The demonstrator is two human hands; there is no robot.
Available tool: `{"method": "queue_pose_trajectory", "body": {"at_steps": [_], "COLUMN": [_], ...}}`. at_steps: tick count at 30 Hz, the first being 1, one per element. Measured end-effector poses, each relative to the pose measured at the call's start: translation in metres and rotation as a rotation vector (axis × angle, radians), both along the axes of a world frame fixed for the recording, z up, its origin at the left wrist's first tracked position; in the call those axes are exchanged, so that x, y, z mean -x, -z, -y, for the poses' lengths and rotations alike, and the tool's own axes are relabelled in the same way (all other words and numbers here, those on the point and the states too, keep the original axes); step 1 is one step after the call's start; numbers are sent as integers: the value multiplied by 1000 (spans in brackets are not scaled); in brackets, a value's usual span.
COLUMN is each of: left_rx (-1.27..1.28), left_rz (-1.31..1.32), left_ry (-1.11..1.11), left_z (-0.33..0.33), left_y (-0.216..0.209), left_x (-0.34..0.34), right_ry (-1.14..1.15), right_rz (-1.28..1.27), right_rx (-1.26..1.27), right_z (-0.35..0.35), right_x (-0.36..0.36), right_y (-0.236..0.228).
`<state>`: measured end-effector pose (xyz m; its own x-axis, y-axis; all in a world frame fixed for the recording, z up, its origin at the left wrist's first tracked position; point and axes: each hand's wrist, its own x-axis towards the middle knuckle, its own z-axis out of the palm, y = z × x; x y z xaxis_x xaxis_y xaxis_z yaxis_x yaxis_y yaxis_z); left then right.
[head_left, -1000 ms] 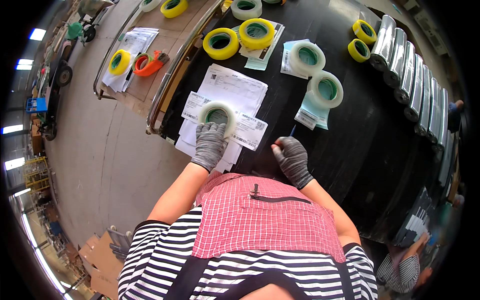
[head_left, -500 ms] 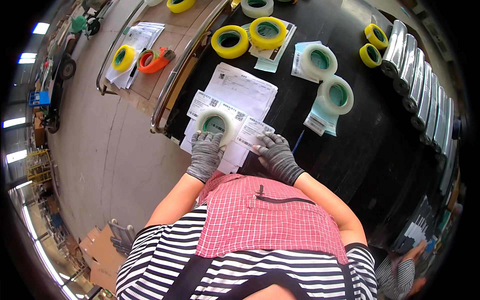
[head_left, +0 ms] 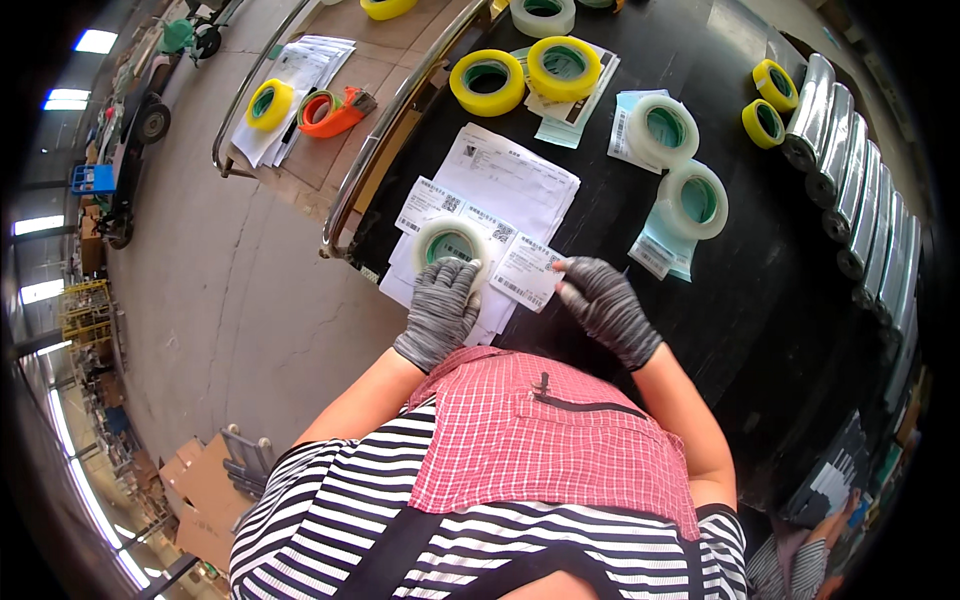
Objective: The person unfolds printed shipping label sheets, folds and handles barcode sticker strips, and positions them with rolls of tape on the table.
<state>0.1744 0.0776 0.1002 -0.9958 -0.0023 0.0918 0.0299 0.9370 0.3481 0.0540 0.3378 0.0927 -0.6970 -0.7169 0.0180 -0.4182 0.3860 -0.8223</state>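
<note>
My left hand (head_left: 441,312), in a grey fingerless glove, presses down on a roll of clear tape (head_left: 428,236). Its fingers lie close together over the roll's near rim. Beneath the roll a strip of white printed labels (head_left: 432,203) lies across a stack of white paper sheets (head_left: 505,180). My right hand (head_left: 608,308), gloved alike, pinches the right edge of the strip's rightmost label (head_left: 527,272) between thumb and index finger. That label sits slightly askew from the others. The remaining right fingers are curled, and their tips are partly hidden.
Yellow tape rolls (head_left: 487,83) and further clear rolls (head_left: 694,200) lie on papers across the black table (head_left: 640,400). Rolls of silvery film (head_left: 850,150) line the right edge. Left of the metal rail, a cart (head_left: 345,165) carries papers and an orange tape dispenser (head_left: 335,114).
My right hand has shifted right, from lying over the label to gripping its edge, and the label has tilted. The left hand stays on the roll. The whole view has shifted slightly.
</note>
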Motion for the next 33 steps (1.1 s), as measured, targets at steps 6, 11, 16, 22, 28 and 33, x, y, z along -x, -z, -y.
{"method": "queue_pose_trajectory", "body": {"at_steps": [6,11,16,22,28,33], "left_rx": [-144,-185,-195,-233,-286,-271], "left_rz": [84,186,72,55,68,-13], "left_ry": [151,183,222,136,204,219], "left_z": [-16,-16,-21,-22,-31,-29], "left_y": [2,4,5,1,3,4], "left_x": [-3,-1,9,-4,10,13], "right_ry": [-76,-588,-692,-754,-693,-653], "right_rz": [-121,-176,23,158,186,190], "right_rx": [288,492,466,449,459,517], "right_z": [18,27,22,19,16,17], "right_x": [47,17,-5,-14,-17,-20], "right_y": [-179,-268,-266,-257,-261,-257]}}
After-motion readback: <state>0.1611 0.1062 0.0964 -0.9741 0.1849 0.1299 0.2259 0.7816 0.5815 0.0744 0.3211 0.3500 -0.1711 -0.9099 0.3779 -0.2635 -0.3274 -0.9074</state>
